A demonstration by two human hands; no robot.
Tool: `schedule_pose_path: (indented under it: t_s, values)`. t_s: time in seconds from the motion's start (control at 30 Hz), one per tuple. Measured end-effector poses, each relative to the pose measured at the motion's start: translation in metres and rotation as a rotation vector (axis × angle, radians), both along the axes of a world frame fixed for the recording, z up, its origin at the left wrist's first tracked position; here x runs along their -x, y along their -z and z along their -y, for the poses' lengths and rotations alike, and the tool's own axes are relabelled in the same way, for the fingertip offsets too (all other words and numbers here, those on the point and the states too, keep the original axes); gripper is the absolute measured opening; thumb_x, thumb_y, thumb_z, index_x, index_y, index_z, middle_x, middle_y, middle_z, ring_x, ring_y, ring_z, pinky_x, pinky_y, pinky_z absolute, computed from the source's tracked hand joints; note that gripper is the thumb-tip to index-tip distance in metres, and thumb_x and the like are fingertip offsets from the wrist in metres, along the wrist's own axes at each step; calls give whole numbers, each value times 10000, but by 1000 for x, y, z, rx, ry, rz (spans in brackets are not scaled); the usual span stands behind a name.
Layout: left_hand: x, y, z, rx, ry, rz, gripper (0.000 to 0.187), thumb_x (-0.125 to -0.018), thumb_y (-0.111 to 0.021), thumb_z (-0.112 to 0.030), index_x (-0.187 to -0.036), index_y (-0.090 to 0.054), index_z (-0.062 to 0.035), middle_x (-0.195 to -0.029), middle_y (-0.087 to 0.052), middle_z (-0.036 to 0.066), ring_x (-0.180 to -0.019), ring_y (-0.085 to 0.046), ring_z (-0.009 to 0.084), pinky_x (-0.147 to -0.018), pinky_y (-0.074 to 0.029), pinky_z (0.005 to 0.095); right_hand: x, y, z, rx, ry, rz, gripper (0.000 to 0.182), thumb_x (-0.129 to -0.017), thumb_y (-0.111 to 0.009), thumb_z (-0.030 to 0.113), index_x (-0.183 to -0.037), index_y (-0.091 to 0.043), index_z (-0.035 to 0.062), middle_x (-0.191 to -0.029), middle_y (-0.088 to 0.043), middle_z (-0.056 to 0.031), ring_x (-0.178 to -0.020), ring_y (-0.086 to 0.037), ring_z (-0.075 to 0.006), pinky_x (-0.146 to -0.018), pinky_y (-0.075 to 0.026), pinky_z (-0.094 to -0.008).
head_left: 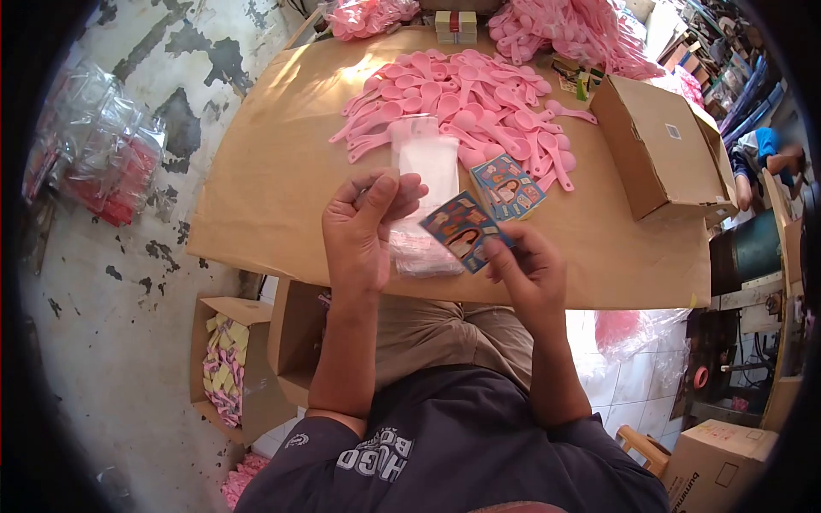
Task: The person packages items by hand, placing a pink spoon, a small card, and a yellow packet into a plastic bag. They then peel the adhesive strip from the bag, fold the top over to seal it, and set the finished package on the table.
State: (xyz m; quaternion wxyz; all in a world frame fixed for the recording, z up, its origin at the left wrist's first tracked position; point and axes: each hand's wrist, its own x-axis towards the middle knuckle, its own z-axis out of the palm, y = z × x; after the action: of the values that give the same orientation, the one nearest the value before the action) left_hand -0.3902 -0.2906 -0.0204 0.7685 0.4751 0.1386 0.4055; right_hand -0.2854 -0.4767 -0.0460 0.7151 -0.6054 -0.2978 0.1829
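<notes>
My right hand (530,269) pinches a small blue printed card (466,231) between thumb and fingers, tilted above the table's near edge. Just left of it, my left hand (369,218) is raised with its thumb pressed toward curled fingers. Whatever it may grip is too thin or hidden to make out. Clear plastic bags (428,158) lie right behind and beside the left fingers, their pinkish lower ends (423,256) near the table edge. Beyond the right hand rests a stack of similar cards (509,188). Behind that spreads a large heap of pink plastic scoops (462,94).
An open cardboard box (654,145) stands on the table's right. Bagged pink scoops (573,30) and a banded card bundle (456,27) lie at the back. A box of wrapped pieces (224,368) sits at lower left. Another person (761,158) is at far right.
</notes>
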Motion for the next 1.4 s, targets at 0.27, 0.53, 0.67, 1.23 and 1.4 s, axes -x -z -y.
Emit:
schedule_pose_path:
  t_s: [0.27, 0.53, 0.67, 1.23, 1.4]
  values:
    - [-22, -9, 33, 132, 99, 132, 215, -1000, -686, -179, -1132, -656, -12, -1024, -754, 211, -929, -758, 263, -843, -619, 365, 6, -5, -3, -189, 11, -175, 197, -1016, -660, 118, -1133, -648, -40, -870, -694, -50, -708, -654, -89, -642, -531, -230]
    - [-20, 16, 23, -30, 168, 92, 215, -1035, -622, -169, -1161, -661, 0, -1129, -733, 181, -1051, -723, 259, -943, -576, 378, 0, 0, 10, -165, 129, -129, 188, -1021, -651, 115, -1125, -640, -41, -867, -697, -58, -701, -673, -101, -639, -548, -240]
    - [-28, 4, 29, 76, 212, 197, 263, -1031, -614, -129, -1230, -638, 42, -1224, -699, 184, -1149, -687, 285, -973, -569, 401, 3, 8, 14, -92, 87, -78, 192, -1020, -653, 117, -1134, -645, -37, -850, -688, -45, -700, -663, -87, -635, -539, -231]
    - [-45, -2, 50, 188, 325, 131, 366, -1085, -494, -171, -1370, -582, 41, -1348, -649, 189, -1233, -647, 248, -1049, -527, 404, -1, -4, 5, -218, 155, -178, 189, -1021, -654, 118, -1135, -632, -31, -845, -686, -57, -677, -665, -91, -605, -540, -234]
    - [-47, -6, 54, 139, 350, 53, 365, -1083, -516, -208, -1325, -621, 44, -1259, -697, 179, -1135, -694, 230, -947, -578, 362, -10, -2, 16, -31, -63, -128, 178, -1015, -665, 118, -1118, -658, -27, -771, -655, -18, -606, -611, -63, -564, -494, -215]
